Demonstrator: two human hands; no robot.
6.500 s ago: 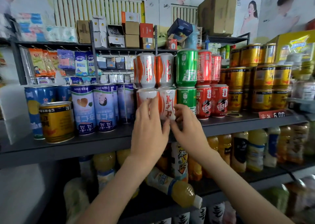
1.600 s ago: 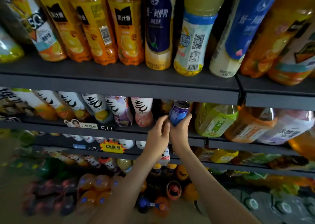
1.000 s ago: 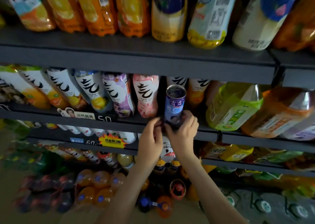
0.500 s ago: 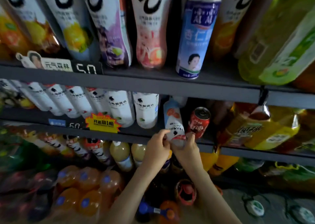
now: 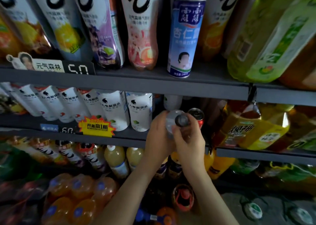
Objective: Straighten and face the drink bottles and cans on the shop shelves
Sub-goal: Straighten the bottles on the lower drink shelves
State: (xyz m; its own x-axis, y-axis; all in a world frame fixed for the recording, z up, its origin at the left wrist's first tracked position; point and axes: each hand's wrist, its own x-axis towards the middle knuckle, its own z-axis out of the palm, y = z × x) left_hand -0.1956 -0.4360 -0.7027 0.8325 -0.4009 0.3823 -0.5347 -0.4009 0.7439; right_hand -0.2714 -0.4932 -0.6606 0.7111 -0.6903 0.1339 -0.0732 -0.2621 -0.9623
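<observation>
Both my hands hold a small clear bottle (image 5: pixel 171 120) with a dark cap at the front of the middle shelf (image 5: pixel 130 140). My left hand (image 5: pixel 159 135) wraps its left side and my right hand (image 5: pixel 189 139) grips its right side below the cap. The bottle tilts toward me, cap first. A red can (image 5: pixel 196 116) stands just behind my right hand. To the left runs a row of white bottles (image 5: pixel 139 112). On the shelf above, a blue and white can (image 5: pixel 185 36) stands upright beside pink (image 5: pixel 142 29) and purple (image 5: pixel 102 31) bottles.
Large green tea (image 5: pixel 271 36) and yellow tea (image 5: pixel 253 127) bottles fill the right of both shelves. A yellow starburst tag (image 5: pixel 96 126) and price labels (image 5: pixel 77 69) hang on the shelf edges. Orange soda bottles (image 5: pixel 77 199) and juice bottles (image 5: pixel 116 158) crowd the lowest level.
Since half a second ago the bottle in my hands has tipped toward me, its dark cap now facing the camera. Earlier my hands set the blue can upright on the shelf above.
</observation>
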